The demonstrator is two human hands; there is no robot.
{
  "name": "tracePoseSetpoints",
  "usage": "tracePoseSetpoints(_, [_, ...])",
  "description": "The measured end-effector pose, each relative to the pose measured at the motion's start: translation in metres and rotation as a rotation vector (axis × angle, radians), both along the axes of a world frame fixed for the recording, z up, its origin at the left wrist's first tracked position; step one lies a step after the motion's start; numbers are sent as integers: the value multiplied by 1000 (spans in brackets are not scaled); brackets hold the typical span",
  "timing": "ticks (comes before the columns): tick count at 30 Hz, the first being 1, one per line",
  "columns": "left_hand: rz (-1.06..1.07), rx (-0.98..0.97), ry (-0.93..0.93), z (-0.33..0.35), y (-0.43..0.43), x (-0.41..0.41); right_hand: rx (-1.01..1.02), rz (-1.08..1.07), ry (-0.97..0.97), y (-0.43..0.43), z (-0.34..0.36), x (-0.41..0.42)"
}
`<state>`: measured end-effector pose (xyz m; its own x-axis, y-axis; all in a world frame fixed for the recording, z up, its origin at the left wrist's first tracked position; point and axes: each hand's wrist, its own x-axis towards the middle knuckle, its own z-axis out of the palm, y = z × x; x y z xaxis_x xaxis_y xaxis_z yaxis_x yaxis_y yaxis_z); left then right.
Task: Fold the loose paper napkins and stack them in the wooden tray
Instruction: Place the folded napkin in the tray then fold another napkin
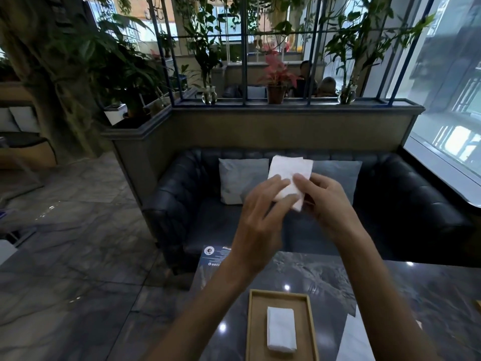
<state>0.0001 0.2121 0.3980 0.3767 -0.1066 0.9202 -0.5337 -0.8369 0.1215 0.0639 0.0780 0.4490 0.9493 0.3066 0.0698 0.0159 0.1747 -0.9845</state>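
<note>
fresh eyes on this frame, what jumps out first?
Dead centre, the left hand and right hand pinch a white napkin, held up in the air in front of the dark sofa. Near the bottom edge, a folded napkin lies in the wooden tray on the glossy dark table. A pink-leaved potted plant stands out on the ledge behind.

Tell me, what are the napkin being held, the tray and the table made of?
Held napkin: thin soft paper, matte and crinkled. Tray: looks like pale wood, matte, with a tan rim. Table: probably polished stone, dark and veined, glossy enough to mirror lights.
</note>
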Motion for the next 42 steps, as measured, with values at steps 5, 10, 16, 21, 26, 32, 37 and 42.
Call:
tracePoseSetpoints(5, [-225,-942,540,25,8,-14,-70,47,-103,-9,1,4])
tracePoseSetpoints(10, [-367,-1074,850,43,23,-3,-216,84,-152,-13,-5,7])
tracePoseSetpoints(16, [-267,-1078,776,26,17,11,-305,62,-195,-14,-19,6])
tracePoseSetpoints(21, [-219,-962,677,15,10,21,-311,27,-160,-16,-24,9])
tracePoseSetpoints(26, [-210,-949,616,9,2,31,-333,-4,-160,-18,-28,16])
tracePoseSetpoints(32, [-305,-1157,755,6,1,39,-360,-14,-175,-20,-34,21])
tracePoseSetpoints(37, [-335,-1185,833,2,3,40,-380,-32,-135,-18,-43,23])
tracePoseSetpoints(42, [-251,-1212,806,-9,6,41,-338,-51,-86,-10,-58,24])
